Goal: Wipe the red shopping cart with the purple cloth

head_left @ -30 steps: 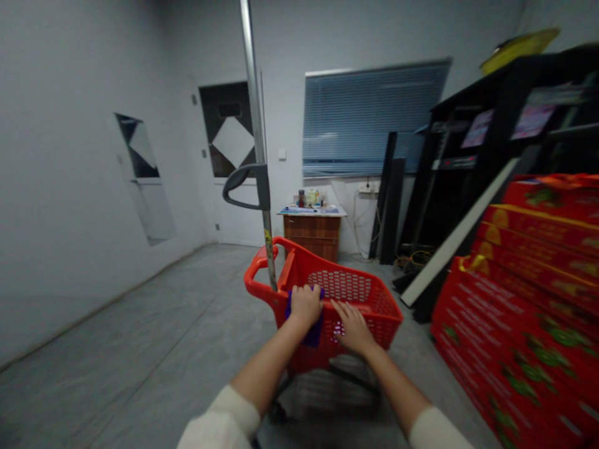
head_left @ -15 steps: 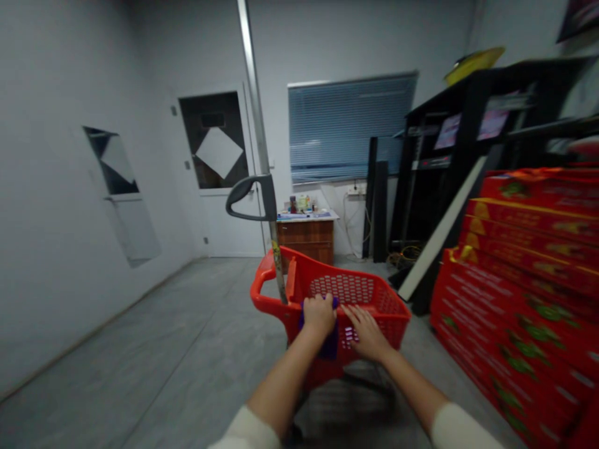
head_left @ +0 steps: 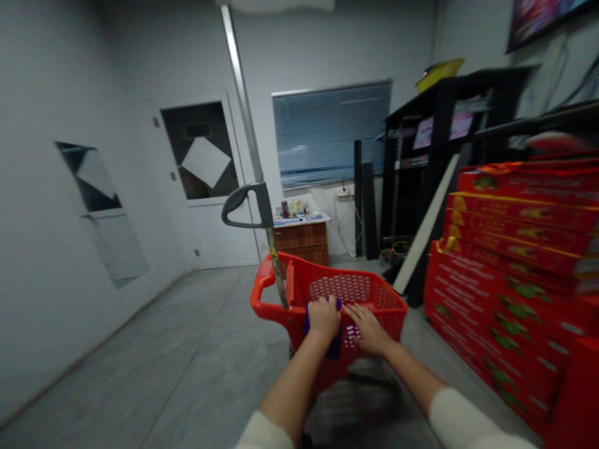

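Grey walls [head_left: 60, 187] are enclosing the cart [head_left: 369, 293], a red plastic shopping cart with a perforated basket, and the cart is standing on a grey floor [head_left: 163, 337]. Well ahead of the cart, a blue blind [head_left: 331, 134] is covering a window, and a white door [head_left: 210, 240] is standing to the left of that blind. Also ahead of the cart, the bench [head_left: 302, 244], a wooden cabinet, is carrying small bottles [head_left: 285, 209] and papers [head_left: 299, 219]. To the right of the cart, red boxes [head_left: 510, 268] are lying in stacks, with a black shelf [head_left: 435, 143] standing behind them. A metal pole [head_left: 246, 112] is rising from the cart's left side, carrying a black handle [head_left: 246, 204].

At the cart's near rim, the left hand [head_left: 324, 318] is closing a firm grip over a purple cloth [head_left: 334, 345], and the cloth is hanging below that hand against the basket. Just beside it, the right hand [head_left: 367, 328] is resting on the same rim, its grip wide and its fingers [head_left: 354, 318] spread.
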A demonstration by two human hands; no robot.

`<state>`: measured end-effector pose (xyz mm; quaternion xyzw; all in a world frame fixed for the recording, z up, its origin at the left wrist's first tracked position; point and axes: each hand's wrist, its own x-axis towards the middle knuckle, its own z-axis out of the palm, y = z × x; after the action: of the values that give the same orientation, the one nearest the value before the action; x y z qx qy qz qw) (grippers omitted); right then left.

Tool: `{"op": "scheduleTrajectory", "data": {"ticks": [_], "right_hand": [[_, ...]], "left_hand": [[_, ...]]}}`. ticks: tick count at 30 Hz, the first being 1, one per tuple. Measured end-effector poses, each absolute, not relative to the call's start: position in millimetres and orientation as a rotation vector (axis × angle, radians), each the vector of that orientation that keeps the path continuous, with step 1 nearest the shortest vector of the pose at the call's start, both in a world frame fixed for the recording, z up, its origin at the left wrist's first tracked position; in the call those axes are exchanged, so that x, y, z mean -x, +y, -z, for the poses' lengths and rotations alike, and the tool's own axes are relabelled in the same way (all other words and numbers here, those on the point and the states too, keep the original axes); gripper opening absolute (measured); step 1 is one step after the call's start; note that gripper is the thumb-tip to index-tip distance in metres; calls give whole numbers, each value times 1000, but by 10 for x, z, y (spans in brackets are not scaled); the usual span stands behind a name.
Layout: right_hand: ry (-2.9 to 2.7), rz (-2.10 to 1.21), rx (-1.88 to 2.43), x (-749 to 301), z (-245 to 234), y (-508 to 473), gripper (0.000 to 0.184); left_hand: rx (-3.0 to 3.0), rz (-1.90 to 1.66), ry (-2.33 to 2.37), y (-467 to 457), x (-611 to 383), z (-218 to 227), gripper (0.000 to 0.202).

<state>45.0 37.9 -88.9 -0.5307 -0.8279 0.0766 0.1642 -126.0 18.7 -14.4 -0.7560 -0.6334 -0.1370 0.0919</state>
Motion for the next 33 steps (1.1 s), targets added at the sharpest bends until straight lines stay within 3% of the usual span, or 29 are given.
{"op": "scheduleTrajectory", "data": {"ticks": [5,10,15,23,33], "right_hand": [[-2350,-311,1439,-568,807,473,57],[-2276,-183,1494,-524,836,571,44],[-2303,-133,1531,-525,791,564,41],[-2420,-126,1561,-904,789,706,46],[-2366,-68,1544,-877,797,647,44]], "left_hand": [[2010,425,-2043,205,1443,51,32],[1909,537,-2043,224,1219,312,29],[2036,499,-1946,252,929,433,39],[1795,417,-2206,240,950,277,29],[1977,292,-2153,275,568,351,34]]}}
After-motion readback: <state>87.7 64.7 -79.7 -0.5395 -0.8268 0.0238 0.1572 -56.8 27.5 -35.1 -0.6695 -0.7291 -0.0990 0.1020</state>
